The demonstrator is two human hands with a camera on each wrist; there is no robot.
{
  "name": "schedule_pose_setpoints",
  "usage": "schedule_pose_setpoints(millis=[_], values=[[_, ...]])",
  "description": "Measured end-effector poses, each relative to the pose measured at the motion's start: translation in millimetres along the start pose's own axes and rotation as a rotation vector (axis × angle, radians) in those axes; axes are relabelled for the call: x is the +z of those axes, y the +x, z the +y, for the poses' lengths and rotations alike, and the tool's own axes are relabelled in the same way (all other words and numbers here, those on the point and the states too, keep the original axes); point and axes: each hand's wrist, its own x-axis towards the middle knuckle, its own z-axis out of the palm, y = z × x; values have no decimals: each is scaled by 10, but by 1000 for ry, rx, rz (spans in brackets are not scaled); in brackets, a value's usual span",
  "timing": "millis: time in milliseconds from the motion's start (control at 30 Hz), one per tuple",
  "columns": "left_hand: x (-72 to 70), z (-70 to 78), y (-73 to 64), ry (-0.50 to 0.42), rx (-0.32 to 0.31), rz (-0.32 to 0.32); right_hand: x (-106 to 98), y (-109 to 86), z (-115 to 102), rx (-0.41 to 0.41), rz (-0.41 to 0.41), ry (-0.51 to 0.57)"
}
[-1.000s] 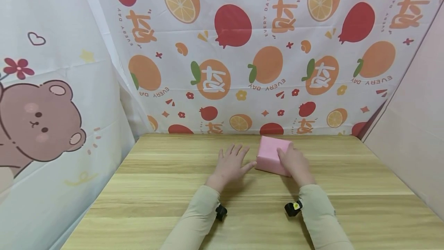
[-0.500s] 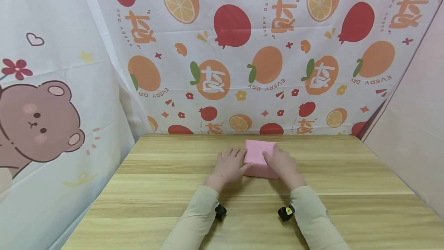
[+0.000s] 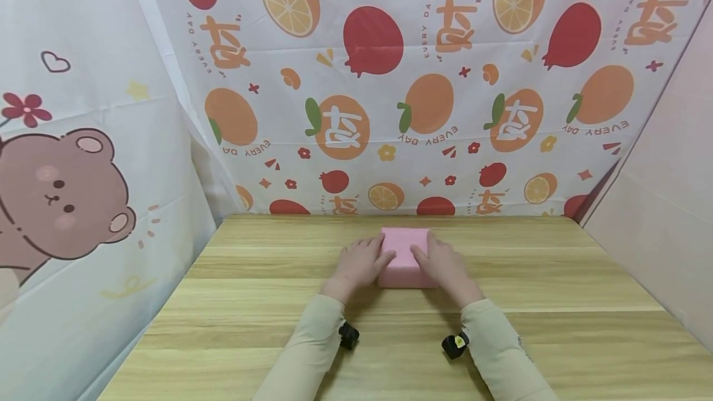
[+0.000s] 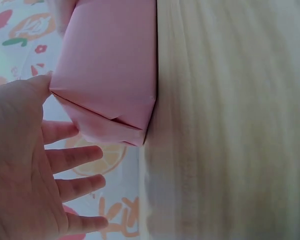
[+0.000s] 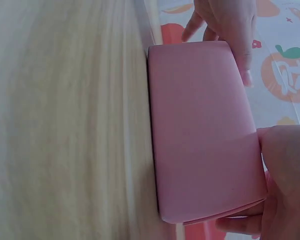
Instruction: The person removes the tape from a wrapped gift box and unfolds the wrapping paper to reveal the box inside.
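Observation:
A box wrapped in pink paper [image 3: 405, 249] sits on the wooden table, its folded paper end [image 4: 107, 120] facing my left hand. My left hand [image 3: 359, 263] is at the box's left end; its thumb reaches the top edge and its fingers [image 4: 75, 159] are straight and spread, the index fingertip right at the end face. From the right end, my right hand [image 3: 445, 265] grips the box, thumb on the top edge and fingers [image 5: 242, 223] round the end, partly hidden behind it.
The wooden table [image 3: 267, 327] ends at a fruit-printed cloth [image 3: 379, 104] hanging behind the box. A bear-printed cloth [image 3: 156, 159] hangs on the left, a pale wall [image 3: 663, 203] stands on the right. Black wrist cameras [image 3: 348, 335] hang below both sleeves.
The box has slid left with my right hand and turned to face squarely forward. My left hand stayed nearly in place, then shifted slightly left, its thumb now at the box's top edge.

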Motion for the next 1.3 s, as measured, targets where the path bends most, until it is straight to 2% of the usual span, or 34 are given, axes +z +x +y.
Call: schedule_pose_setpoints(millis=[100,233,300,400,500,600,700,800,1033,1300], values=[[-7,-37,15,-115,-7,2,14,9,-9,-15,-6,63],[-23,-78,17,-406,-22,-22,40,34,6,-17,15,227],[-4,-110,29,-554,-55,-33,69,54,39,-4,37,346],[66,-174,71,-706,-117,-19,130,93,107,48,56,555],[141,-224,124,-811,-202,11,184,127,170,122,45,781],[203,-264,163,-900,-260,34,221,154,231,199,20,965],[244,-304,178,-930,-271,44,248,183,285,261,19,1072],[267,-341,175,-934,-265,46,275,210,332,299,31,1120],[279,-374,148,-940,-266,52,315,224,376,289,29,1087],[260,-321,108,-934,-263,51,289,209,367,261,20,1023]])
